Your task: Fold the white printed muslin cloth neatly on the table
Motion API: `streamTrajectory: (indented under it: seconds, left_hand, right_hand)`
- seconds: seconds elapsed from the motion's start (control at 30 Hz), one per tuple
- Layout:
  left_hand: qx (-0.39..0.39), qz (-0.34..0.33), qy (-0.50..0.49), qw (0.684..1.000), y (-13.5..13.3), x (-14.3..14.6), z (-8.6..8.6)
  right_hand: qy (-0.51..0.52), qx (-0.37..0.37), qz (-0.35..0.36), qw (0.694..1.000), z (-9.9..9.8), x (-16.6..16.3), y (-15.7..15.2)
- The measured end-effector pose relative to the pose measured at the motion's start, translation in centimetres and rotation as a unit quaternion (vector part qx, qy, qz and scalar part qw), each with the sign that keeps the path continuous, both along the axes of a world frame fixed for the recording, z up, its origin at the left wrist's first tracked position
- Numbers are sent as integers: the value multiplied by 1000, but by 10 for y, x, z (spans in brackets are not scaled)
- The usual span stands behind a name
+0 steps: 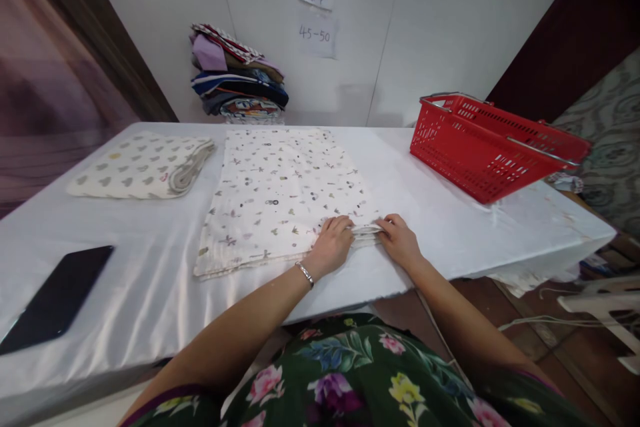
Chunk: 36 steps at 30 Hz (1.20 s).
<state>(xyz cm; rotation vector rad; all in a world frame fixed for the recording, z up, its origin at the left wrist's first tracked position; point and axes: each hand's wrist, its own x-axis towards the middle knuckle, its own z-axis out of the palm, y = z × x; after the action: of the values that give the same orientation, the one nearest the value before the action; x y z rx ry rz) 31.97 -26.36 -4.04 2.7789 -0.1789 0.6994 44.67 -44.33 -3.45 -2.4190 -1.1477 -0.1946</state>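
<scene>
A white cloth [280, 193] with small printed motifs lies flat in layers on the table. My left hand [334, 243] is closed at its near edge, the fingertips on top of the layers and the thumb out of sight. At the near right corner my right hand [399, 239] pinches the stacked layers. Between the two hands the folded edges show as several thin plies, slightly bunched. A bracelet sits on my left wrist.
A folded cream cloth with grey motifs [140, 167] lies at the left. Nearer, a black tablet-like slab [60, 297] rests on the white-covered table [150, 253]. A red basket [480, 147] stands at the right. Folded fabrics [240, 77] are piled against the wall.
</scene>
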Motion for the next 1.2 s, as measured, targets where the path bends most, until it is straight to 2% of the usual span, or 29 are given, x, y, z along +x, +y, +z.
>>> streamTrajectory:
  seconds: [0.17, 0.3, 0.5, 0.67, 0.83, 0.93, 1.07, 1.2]
  left_hand:
    - [11, -2, 23, 1000, 0, -2, -2]
    - [28, -7, 43, 999, 0, -2, 3]
    - [29, -30, 11, 999, -3, -5, 6]
    - [98, -57, 11, 994, -5, -8, 4]
    - [113, -51, 1, 992, -7, -9, 9]
    - [114, -21, 19, 993, -9, -9, 10]
    - [109, 14, 20, 994, -15, -2, 10]
    - [117, 7, 18, 993, -22, 13, 8]
  right_hand:
    - [27, 0, 25, 999, -3, 6, 0]
    - [55, 8, 30, 998, -2, 9, 0]
    - [51, -26, 42, 997, 3, 9, 0]
    - [8, -46, 40, 998, -1, 8, -1]
    - [-53, 3, 42, 998, -6, 6, -4]
    - [-60, 40, 56, 996, -6, 5, -4]
    - [-13, 53, 87, 995, -5, 7, -3]
    - [73, 82, 88, 990, -1, 12, -1]
